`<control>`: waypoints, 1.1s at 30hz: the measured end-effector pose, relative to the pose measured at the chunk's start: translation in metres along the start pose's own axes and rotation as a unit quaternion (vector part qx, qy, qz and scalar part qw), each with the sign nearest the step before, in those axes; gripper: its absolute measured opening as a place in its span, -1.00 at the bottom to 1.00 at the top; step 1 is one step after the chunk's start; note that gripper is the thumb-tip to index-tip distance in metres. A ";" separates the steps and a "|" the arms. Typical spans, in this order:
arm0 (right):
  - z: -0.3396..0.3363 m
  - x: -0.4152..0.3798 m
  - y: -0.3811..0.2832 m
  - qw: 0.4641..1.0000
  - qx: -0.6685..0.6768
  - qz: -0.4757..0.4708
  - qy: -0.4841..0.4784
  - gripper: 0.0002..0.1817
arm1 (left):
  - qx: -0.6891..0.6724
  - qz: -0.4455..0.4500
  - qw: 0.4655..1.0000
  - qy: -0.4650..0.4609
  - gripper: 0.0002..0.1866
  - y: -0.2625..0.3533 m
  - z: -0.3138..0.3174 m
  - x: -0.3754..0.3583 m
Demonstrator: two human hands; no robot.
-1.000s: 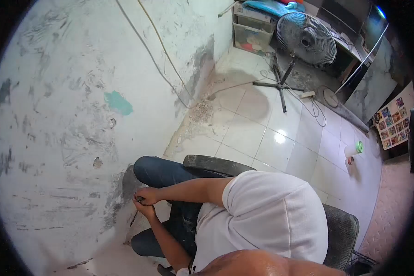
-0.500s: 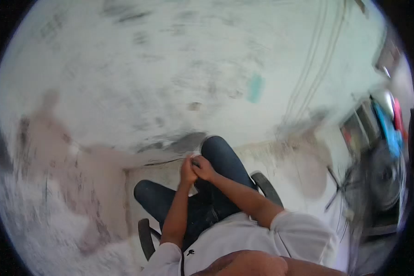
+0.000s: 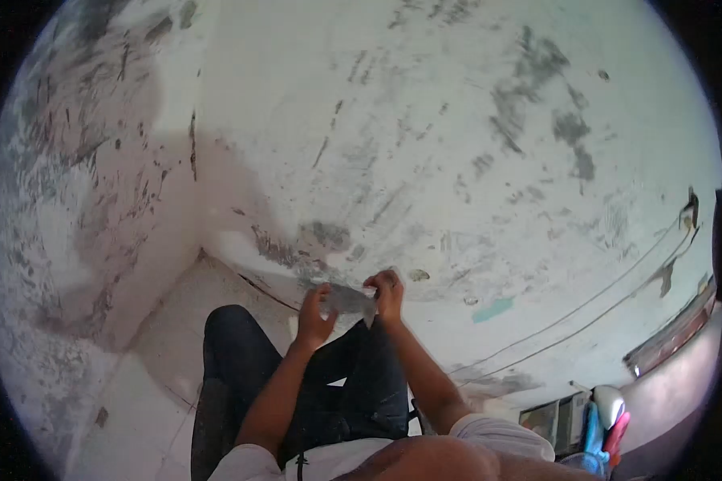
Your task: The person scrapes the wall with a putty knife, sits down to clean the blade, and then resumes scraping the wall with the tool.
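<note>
Between my hands, above my knees, is a thin greyish piece (image 3: 351, 301) that looks like a small see-through sheet. Its kind is hard to make out against the stained wall. The fingers of my right hand (image 3: 387, 293) are bent and pinch its right end, where a pale pointed corner hangs down. My left hand (image 3: 316, 318) is at the other end with thumb and fingers apart; I cannot see it gripping the piece.
I sit on a chair with a dark armrest (image 3: 208, 429), facing a stained, peeling wall (image 3: 425, 160). A wall corner and tiled floor (image 3: 128, 409) lie to the left. Cables (image 3: 569, 321) run along the wall at right, above blue and red items (image 3: 606, 433).
My hands were close together over my lap and have moved apart, with the greyish piece now showing between them. The view has swung toward the left, bringing the wall corner in.
</note>
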State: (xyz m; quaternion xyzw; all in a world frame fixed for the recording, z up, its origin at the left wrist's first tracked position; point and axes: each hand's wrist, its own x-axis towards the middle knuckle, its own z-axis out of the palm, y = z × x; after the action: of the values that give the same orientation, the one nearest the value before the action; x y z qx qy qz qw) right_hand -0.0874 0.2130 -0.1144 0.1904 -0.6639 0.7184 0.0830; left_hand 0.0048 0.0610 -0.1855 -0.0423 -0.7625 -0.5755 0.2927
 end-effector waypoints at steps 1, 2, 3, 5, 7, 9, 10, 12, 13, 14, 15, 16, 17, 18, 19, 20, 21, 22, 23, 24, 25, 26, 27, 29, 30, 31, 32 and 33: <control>0.002 0.033 -0.021 0.999 -0.001 0.023 -0.024 -0.82 | -0.043 -0.064 0.996 0.042 -0.50 -0.010 -0.012 0.001; 0.023 0.056 -0.066 0.999 0.003 -0.030 -0.037 -0.82 | -0.084 -0.128 0.985 0.081 -0.54 -0.019 -0.022 0.002; 0.033 0.084 -0.088 0.997 0.038 -0.055 -0.029 -0.81 | -0.087 -0.132 0.984 0.083 -0.54 -0.032 -0.028 0.000; 0.058 0.125 -0.155 0.969 0.131 -0.175 -0.115 -0.60 | -0.225 -0.232 0.930 0.173 -0.63 -0.058 -0.034 -0.001; 0.089 0.159 -0.218 0.932 0.234 -0.238 -0.141 -0.55 | -0.211 -0.229 0.934 0.178 -0.68 -0.047 -0.050 -0.001; 0.109 0.189 -0.267 0.902 0.286 -0.270 -0.178 -0.54 | -0.195 -0.224 0.937 0.182 -0.73 -0.035 -0.065 -0.002; 0.117 0.203 -0.283 0.908 0.261 -0.271 -0.186 -0.54 | -0.188 -0.219 0.940 0.184 -0.77 -0.033 -0.071 -0.004; 0.143 0.227 -0.297 0.929 0.195 -0.241 -0.200 -0.56 | -0.179 -0.214 0.942 0.189 -0.80 -0.028 -0.084 -0.008; 0.156 0.237 -0.301 0.924 0.165 -0.258 -0.229 -0.57 | -0.143 -0.223 0.943 0.202 -0.80 -0.025 -0.092 -0.010; 0.166 0.245 -0.306 0.916 0.136 -0.276 -0.259 -0.57 | -0.106 -0.232 0.943 0.216 -0.80 -0.027 -0.101 -0.014; 0.172 0.249 -0.322 0.917 0.134 -0.293 -0.234 -0.57 | -0.171 -0.216 0.936 0.221 -0.81 -0.056 -0.102 -0.026; 0.177 0.250 -0.345 0.919 0.132 -0.308 -0.209 -0.57 | -0.166 -0.214 0.936 0.224 -0.81 -0.062 -0.111 -0.034; 0.176 0.249 -0.368 0.887 0.182 -0.349 -0.241 -0.57 | -0.153 -0.253 0.925 0.240 -0.82 -0.066 -0.118 -0.038; 0.173 0.251 -0.385 0.856 0.208 -0.403 -0.249 -0.55 | -0.140 -0.293 0.911 0.254 -0.83 -0.070 -0.123 -0.042; 0.168 0.257 -0.393 0.835 0.229 -0.417 -0.276 -0.54 | -0.122 -0.304 0.910 0.254 -0.82 -0.076 -0.128 -0.045; 0.167 0.266 -0.398 0.812 0.251 -0.432 -0.302 -0.52 | -0.118 -0.304 0.911 0.254 -0.82 -0.081 -0.132 -0.045; 0.182 0.282 -0.388 0.854 0.253 -0.400 -0.216 -0.57 | -0.161 -0.330 0.893 0.261 -0.83 -0.085 -0.136 -0.046; 0.198 0.298 -0.375 0.888 0.254 -0.361 -0.130 -0.60 | -0.203 -0.356 0.871 0.270 -0.83 -0.088 -0.139 -0.049; 0.192 0.308 -0.378 0.880 0.181 -0.397 -0.186 -0.61 | -0.200 -0.355 0.871 0.276 -0.83 -0.090 -0.140 -0.054; 0.197 0.299 -0.387 0.877 0.191 -0.398 -0.190 -0.61 | -0.213 -0.375 0.856 0.286 -0.83 -0.092 -0.142 -0.058; 0.198 0.279 -0.403 0.875 0.205 -0.393 -0.194 -0.61 | -0.226 -0.394 0.842 0.292 -0.83 -0.094 -0.147 -0.058; 0.197 0.267 -0.410 0.875 0.217 -0.386 -0.197 -0.62 | -0.223 -0.393 0.842 0.295 -0.83 -0.089 -0.153 -0.059; 0.184 0.274 -0.413 0.831 0.235 -0.419 -0.281 -0.64 | -0.217 -0.427 0.827 0.295 -0.82 -0.078 -0.157 -0.058; 0.201 0.296 -0.393 0.872 0.206 -0.394 -0.202 -0.65 | -0.212 -0.465 0.810 0.287 -0.82 -0.072 -0.153 -0.059; 0.206 0.306 -0.377 0.907 0.176 -0.364 -0.117 -0.65 | -0.212 -0.444 0.823 0.283 -0.82 -0.076 -0.151 -0.065; 0.212 0.308 -0.369 0.928 0.245 -0.235 -0.151 -0.66 | -0.214 -0.417 0.837 0.283 -0.83 -0.080 -0.152 -0.064; 0.208 0.307 -0.373 0.924 0.253 -0.240 -0.155 -0.66 | -0.211 -0.409 0.839 0.290 -0.83 -0.082 -0.154 -0.062; 0.202 0.291 -0.383 0.906 0.280 -0.273 -0.160 -0.65 | -0.211 -0.427 0.827 0.298 -0.84 -0.083 -0.151 -0.064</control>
State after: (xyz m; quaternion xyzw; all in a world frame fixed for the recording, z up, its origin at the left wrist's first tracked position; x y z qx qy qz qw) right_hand -0.1781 0.0150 0.3596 0.4919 -0.3621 0.7838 0.1122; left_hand 0.0845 -0.0850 -0.2630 0.4009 -0.4401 -0.7743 0.2148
